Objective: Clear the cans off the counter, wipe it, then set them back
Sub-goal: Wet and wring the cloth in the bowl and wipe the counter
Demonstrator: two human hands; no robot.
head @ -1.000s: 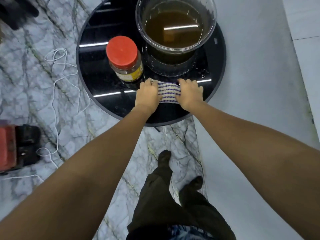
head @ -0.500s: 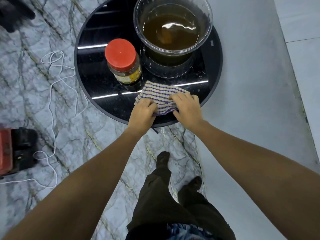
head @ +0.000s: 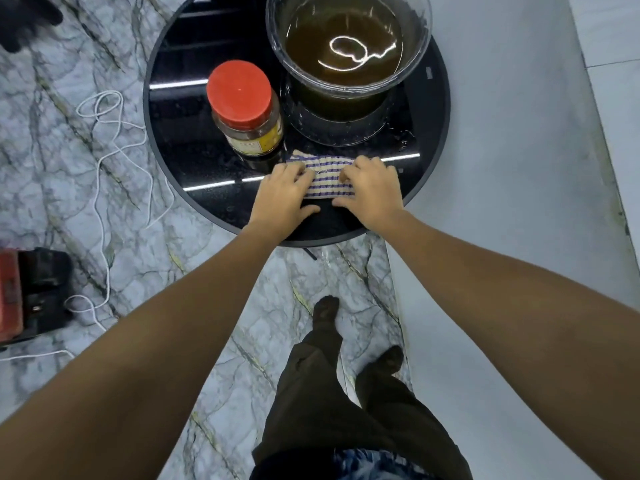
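Both hands lay flat on one striped cloth (head: 329, 178) near the lower edge of the round black surface (head: 180, 140), centre of the frame. Left hand (head: 282, 199) pressed on the cloth's left end, right hand (head: 372, 194) on its right end; fingers (head: 360, 168) of each spread and bearing down rather than curled round anything, so the cloth was pinned under the palms, not gripped. This two-handed hold looked meant to keep the cloth stretched and to put weight on it for wiping. The cloth sat just below one jar (head: 246, 109) with a red lid and a yellow label, and below one large clear bowl (head: 348, 50) of brown liquid in the upper centre; the cloth's far edge lay just beside the jar's base, touching or not I could not tell. Jar and bowl stood close together toward the back of the surface, probably so the front strip was free to wipe; both remained on the surface, so clearing seemed not done or only partial. Water beads showed on the black top near the bowl. Count: two hands, one cloth, one jar, one bowl. Off the surface, on the marble floor (head: 62, 188): one loose white cord (head: 104, 133) at left, one red-and-black device (head: 31, 292) at the left edge.
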